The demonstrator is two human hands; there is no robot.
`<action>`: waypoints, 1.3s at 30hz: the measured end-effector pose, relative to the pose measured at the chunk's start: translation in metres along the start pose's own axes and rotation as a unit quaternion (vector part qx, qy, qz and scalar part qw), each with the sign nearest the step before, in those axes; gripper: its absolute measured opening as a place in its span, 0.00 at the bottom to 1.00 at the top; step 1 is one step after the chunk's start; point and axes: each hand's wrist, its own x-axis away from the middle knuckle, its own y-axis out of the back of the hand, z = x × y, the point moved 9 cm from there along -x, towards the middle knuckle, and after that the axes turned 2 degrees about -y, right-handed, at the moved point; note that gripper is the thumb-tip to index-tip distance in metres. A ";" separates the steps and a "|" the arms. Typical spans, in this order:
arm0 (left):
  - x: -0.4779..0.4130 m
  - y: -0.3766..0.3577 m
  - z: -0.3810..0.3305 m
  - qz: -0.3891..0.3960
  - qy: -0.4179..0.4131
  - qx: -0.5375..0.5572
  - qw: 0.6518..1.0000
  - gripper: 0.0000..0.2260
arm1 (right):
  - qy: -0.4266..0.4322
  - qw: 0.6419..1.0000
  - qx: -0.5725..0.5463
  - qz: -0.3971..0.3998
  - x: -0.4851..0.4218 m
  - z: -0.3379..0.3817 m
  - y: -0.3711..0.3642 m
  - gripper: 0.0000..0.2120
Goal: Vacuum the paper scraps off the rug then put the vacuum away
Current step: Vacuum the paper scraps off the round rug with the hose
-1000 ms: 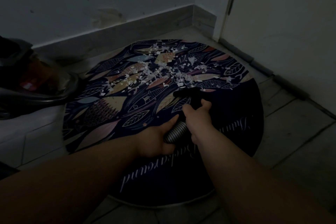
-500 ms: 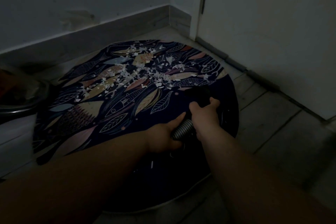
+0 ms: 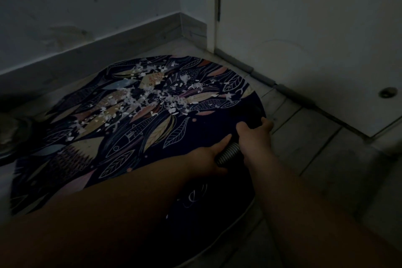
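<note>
A round dark rug (image 3: pixel 121 148) with leaf and fish patterns lies on the tiled floor. White paper scraps (image 3: pixel 156 95) are strewn over its far half. My right hand (image 3: pixel 254 137) grips the black end of the vacuum hose (image 3: pixel 252 115) near the rug's right edge. Just behind it, my left hand (image 3: pixel 206 159) holds the ribbed silver hose (image 3: pixel 228 154). The nozzle tip is dark and hard to make out. The vacuum body (image 3: pixel 13 135) shows only as a dim shape at the left edge.
A white wall with a grey skirting board (image 3: pixel 97 50) runs behind the rug. A white door (image 3: pixel 304 39) stands close on the right, with a grey draught strip (image 3: pixel 261 77) along its bottom. Grey floor tiles (image 3: pixel 315 154) lie to the right of the rug.
Both hands have moved right with the hose, from the rug's middle to its right edge. The view has swung right, and the vacuum body has nearly left the frame.
</note>
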 end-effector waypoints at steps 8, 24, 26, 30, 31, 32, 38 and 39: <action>-0.016 0.000 -0.012 0.006 0.011 -0.010 1.000 0.39 | 0.019 1.000 0.007 0.004 -0.016 0.008 0.006 0.33; 0.013 0.020 0.027 -0.043 0.041 0.018 0.998 0.40 | 0.030 0.994 0.051 0.088 -0.009 0.010 -0.056 0.31; 0.012 0.017 0.025 -0.040 0.033 0.015 0.999 0.40 | 0.023 0.995 0.052 0.079 -0.007 0.007 -0.051 0.32; 0.010 0.007 0.021 -0.028 0.022 0.025 0.999 0.40 | 0.025 0.995 0.070 0.060 -0.003 0.005 -0.038 0.32; 0.011 0.006 0.020 -0.029 0.020 0.026 0.999 0.40 | 0.028 0.995 0.072 0.062 -0.002 0.005 -0.037 0.32; 0.013 0.005 0.019 -0.030 0.018 0.025 0.999 0.40 | 0.031 0.995 0.073 0.063 0.000 0.006 -0.037 0.32; 0.032 0.003 0.024 -0.033 0.003 0.030 0.999 0.40 | 0.024 0.994 0.085 0.061 0.020 0.003 -0.038 0.31; 0.037 0.002 0.027 -0.032 0.002 0.035 0.999 0.40 | 0.023 0.994 0.086 0.062 0.024 0.001 -0.039 0.31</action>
